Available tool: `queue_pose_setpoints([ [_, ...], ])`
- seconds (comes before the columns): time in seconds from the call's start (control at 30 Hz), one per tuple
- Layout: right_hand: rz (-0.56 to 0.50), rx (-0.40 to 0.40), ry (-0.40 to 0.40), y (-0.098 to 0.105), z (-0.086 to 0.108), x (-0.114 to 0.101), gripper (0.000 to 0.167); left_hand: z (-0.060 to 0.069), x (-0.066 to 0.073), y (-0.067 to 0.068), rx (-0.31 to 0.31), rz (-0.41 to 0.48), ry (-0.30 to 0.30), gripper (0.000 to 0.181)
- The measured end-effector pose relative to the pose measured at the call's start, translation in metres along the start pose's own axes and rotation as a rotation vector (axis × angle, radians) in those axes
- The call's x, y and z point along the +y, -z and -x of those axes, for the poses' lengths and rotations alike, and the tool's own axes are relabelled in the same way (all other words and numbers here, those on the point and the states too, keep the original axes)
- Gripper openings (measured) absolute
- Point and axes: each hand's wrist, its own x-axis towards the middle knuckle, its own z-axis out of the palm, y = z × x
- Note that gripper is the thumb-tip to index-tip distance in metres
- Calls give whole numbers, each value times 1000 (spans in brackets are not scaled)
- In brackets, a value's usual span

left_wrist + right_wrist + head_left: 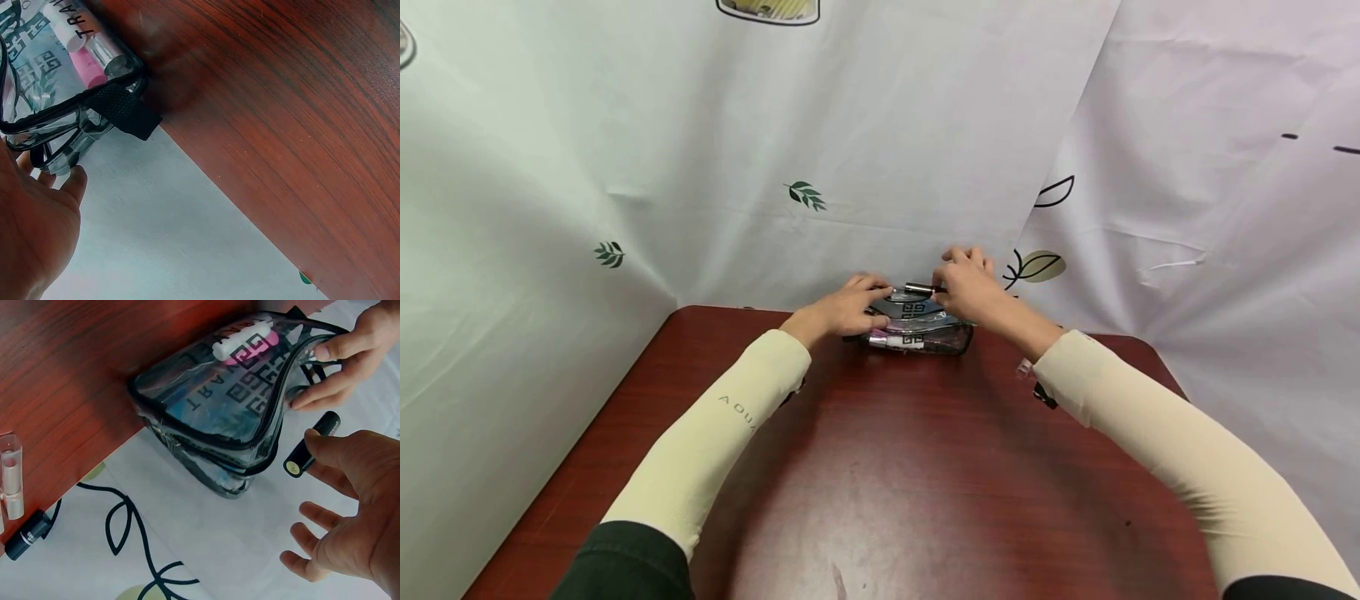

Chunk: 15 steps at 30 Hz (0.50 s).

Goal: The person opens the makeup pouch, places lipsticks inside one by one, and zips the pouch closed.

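A clear pouch with black trim [925, 337] lies at the far edge of the table, with white and pink tubes inside it. My left hand [852, 308] grips the pouch's left end by its opening; in the left wrist view the hand [40, 219] has its fingers at the black-edged rim. Between thumb and index finger, my right hand [350, 506] pinches a black tube [312, 444] beside the pouch's opening, its other fingers spread. The head view shows this right hand [973, 287] above the pouch's right part.
A clear tube with a pale filling [11, 475] and a black-capped tube [27, 535] lie to the right of the pouch, near the table's far edge. Behind the reddish-brown table [880, 467] hangs a white cloth [887, 125] with leaf prints.
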Motion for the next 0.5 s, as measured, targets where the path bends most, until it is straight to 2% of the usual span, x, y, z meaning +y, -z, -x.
queue_pose_setpoints([
  [0.1,-12,-5,12,-2,-2,-3,22,2,3,1,6,19,4,82],
  [0.13,-16,-8,16,-2,-3,-3,21,9,11,7,4,12,1,81],
  [0.23,-19,-12,25,-3,-5,-6,21,11,12,8,8,21,-1,80],
  [0.33,-18,-12,35,-3,-5,-9,21,9,10,7,4,6,-3,80],
  [0.37,-18,-10,38,-4,-5,-10,22,1,2,1,6,12,0,81],
  [0.5,-20,-4,44,-5,-6,-12,26,-1,-1,0,1,-7,-1,82],
])
